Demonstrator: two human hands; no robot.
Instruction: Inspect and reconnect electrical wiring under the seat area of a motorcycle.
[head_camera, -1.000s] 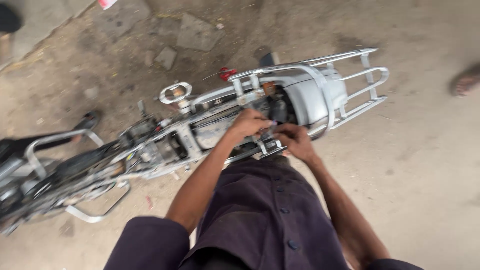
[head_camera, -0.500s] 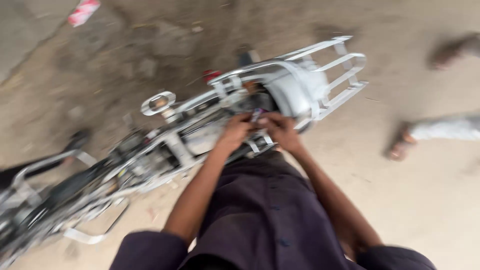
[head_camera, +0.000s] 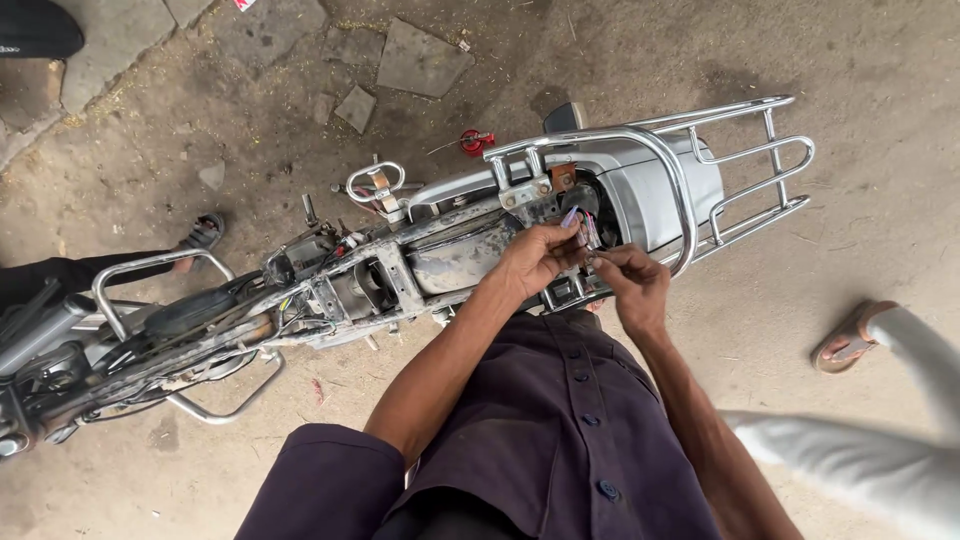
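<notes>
Fingers (head_camera: 572, 222) of left hand (head_camera: 535, 262) and right hand (head_camera: 632, 282) pinch wires (head_camera: 588, 232) at the frame (head_camera: 450, 255); joining them needs steady, fine alignment.

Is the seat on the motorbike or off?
Off. The motorbike shows its bare frame and wiring where a seat would sit. Left hand and right hand pinch small wires near the rear rack.
</notes>
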